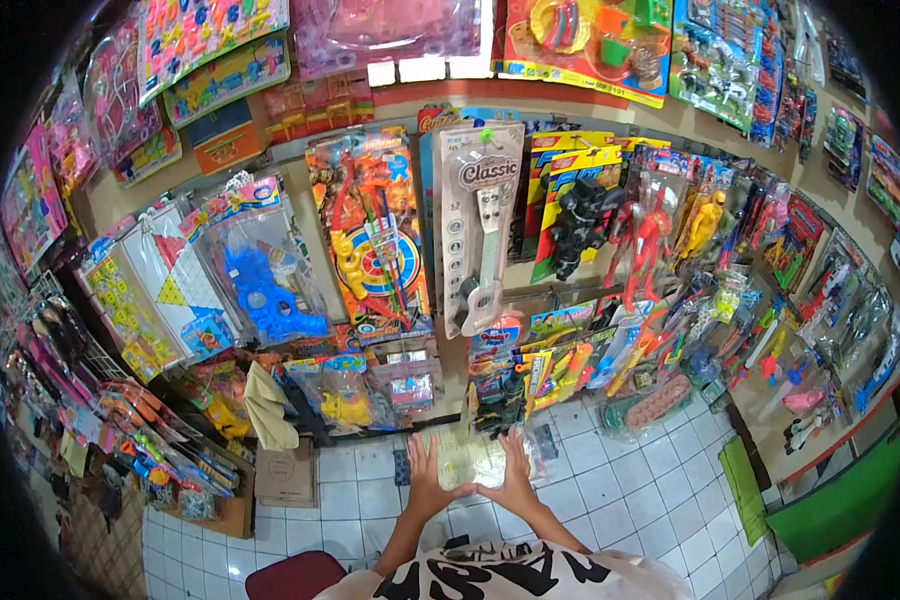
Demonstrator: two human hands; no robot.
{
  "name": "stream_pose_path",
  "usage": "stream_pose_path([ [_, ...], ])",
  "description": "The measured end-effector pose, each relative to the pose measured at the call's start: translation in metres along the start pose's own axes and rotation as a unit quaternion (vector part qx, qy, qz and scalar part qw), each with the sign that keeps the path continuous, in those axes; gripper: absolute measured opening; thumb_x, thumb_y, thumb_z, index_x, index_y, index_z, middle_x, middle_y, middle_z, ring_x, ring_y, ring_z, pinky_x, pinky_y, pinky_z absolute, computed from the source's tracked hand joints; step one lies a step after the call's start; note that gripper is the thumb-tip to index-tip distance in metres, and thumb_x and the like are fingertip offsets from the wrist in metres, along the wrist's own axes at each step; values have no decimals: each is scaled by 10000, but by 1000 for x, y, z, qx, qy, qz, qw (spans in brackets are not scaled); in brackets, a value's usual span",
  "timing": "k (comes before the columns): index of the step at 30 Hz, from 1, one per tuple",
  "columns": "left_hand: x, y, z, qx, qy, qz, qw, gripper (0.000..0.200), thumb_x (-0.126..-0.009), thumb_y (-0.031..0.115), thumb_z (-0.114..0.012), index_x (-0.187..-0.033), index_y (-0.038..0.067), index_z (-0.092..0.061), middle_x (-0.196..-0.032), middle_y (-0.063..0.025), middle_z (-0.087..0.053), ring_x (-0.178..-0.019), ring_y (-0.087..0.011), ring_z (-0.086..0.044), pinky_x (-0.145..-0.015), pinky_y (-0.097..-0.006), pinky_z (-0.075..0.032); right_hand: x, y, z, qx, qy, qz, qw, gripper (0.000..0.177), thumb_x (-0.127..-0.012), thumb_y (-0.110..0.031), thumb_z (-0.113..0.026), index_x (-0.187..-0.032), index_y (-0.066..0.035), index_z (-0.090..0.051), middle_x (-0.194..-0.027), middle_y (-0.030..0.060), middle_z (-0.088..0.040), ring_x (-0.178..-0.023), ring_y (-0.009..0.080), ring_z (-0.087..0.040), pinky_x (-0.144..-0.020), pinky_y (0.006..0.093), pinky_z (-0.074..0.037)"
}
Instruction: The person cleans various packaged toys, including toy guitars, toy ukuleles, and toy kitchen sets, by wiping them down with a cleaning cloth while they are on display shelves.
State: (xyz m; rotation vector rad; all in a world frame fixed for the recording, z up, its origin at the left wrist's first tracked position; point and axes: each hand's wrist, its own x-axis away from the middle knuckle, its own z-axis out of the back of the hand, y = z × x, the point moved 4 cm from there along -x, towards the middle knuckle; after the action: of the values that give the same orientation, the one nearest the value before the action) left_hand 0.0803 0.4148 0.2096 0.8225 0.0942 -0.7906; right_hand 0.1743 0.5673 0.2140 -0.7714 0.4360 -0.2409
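Low in the middle, a flat pale yellowish package in clear plastic [473, 462] lies between my two hands. My left hand [430, 488] is at its left side, fingers stretched along the edge. On the opposite side my right hand [508, 482] grips it in the same way, and the two thumbs almost meet at its near edge. Glare off the plastic hides what is inside. Just beyond the fingertips hang dark packaged toys [497, 402] on the lower rack.
Ahead, a toy guitar pack [485, 230], an archery set [370, 235], a blue toy gun [270, 295] and red figures [645, 240] hang on the wall. A cardboard box [286, 478] stands on the tiled floor [610, 500]. A dark red seat [295, 577] is near me.
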Motion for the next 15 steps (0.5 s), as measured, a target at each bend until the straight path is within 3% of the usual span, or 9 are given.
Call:
stream_pose_path([
  [1, 3, 3, -1, 0, 0, -6, 1000, 1193, -571, 569, -770, -1412, -25, -168, -1430, -362, -56, -1339, -496, -68, -1072, -552, -116, 5, -1, 1, 18, -9, -4, 1000, 1078, -583, -363, -826, -1394, -46, -190, -1458, 261, -135, -1353, 453, -93, -1065, 528, -151],
  [8, 16, 17, -2, -5, -31, 5, 999, 1178, -585, 596, -750, -1428, 21, -160, -1441, -346, -40, -1346, -488, -46, -1074, -546, -108, 27, 2, 7, -27, 15, -23, 999, 1065, -592, -373, -815, -1393, -55, -189, -1459, 254, -146, -1353, 445, -119, -1058, 536, -152],
  [11, 18, 23, 0, -10, -48, 7, 999, 1191, -578, 616, -743, -1438, 48, -144, -1446, -340, -25, -1349, -485, -37, -1072, -550, -110, 38, 3, 10, -52, 35, -30, 998, 1084, -592, -423, -799, -1411, -93, -170, -1481, 214, -112, -1377, 405, -55, -1000, 650, -105],
  [14, 22, 27, 1, -4, -64, -1, 998, 1218, -568, 623, -744, -1442, 55, -114, -1453, -327, 7, -1350, -483, -17, -1066, -565, -102, 47, -3, 16, -59, 54, -30, 996, 1082, -590, -426, -800, -1408, -92, -176, -1478, 215, -119, -1377, 404, -56, -1003, 645, -98],
  [15, 25, 28, 1, -1, -71, -2, 997, 1235, -564, 617, -750, -1442, 48, -94, -1458, -317, 28, -1349, -485, -5, -1061, -576, -94, 50, -7, 17, -43, 60, -27, 997, 1078, -587, -408, -808, -1400, -75, -182, -1466, 227, -148, -1370, 412, -83, -1020, 606, -116],
])
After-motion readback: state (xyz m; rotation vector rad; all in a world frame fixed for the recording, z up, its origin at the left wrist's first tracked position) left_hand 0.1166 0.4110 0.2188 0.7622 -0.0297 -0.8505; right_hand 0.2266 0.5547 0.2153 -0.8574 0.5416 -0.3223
